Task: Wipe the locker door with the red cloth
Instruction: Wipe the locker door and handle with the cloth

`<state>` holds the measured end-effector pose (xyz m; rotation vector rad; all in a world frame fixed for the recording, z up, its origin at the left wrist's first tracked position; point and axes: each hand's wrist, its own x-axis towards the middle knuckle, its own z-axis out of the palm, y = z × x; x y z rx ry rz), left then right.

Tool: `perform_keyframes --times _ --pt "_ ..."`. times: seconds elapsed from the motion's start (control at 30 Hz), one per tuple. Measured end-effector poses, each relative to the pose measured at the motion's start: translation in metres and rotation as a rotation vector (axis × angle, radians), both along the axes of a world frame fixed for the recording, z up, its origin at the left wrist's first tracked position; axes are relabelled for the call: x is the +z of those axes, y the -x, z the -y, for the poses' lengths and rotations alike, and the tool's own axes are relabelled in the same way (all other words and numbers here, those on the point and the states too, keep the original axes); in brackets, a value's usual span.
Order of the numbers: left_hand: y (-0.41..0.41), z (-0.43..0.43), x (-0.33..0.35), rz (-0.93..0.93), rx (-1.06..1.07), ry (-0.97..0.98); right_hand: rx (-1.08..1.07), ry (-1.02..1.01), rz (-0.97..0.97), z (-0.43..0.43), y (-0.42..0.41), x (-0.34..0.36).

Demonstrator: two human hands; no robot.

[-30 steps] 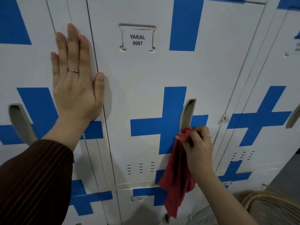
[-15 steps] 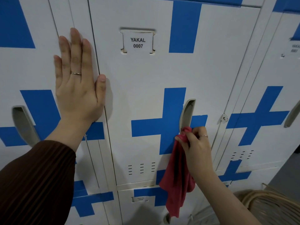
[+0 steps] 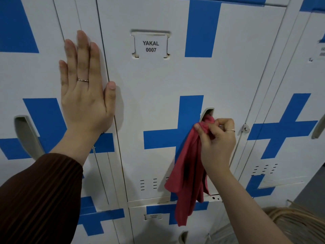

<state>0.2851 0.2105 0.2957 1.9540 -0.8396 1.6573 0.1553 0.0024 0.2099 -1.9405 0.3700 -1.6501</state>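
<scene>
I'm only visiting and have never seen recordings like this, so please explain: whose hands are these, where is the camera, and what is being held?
There is no machine here. A person wears a camera on the head, looking forward and down at their own hands. In front stands a wall of white lockers with blue crosses. The left hand lies flat, fingers straight, just left of the locker door labelled YAKAL 0007. The right hand pinches a red cloth and presses its top end into the door's handle slot; the rest hangs loose.
</scene>
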Motion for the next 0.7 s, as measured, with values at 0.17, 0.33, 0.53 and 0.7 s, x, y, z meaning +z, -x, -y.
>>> perform_keyframes --times 0.17,0.33,0.53,0.7 --pt "-0.001 -0.001 0.000 -0.004 0.000 -0.002 -0.023 0.081 -0.217 0.011 0.015 -0.054" --pt "0.000 -0.001 0.000 -0.006 -0.004 0.000 0.053 -0.071 -0.218 0.015 0.016 -0.055" --pt "0.001 0.000 0.001 0.000 -0.001 0.003 0.028 -0.018 -0.113 0.008 0.006 -0.021" --pt "0.002 -0.001 0.001 0.002 -0.001 0.009 -0.006 -0.012 0.012 0.003 -0.004 -0.026"
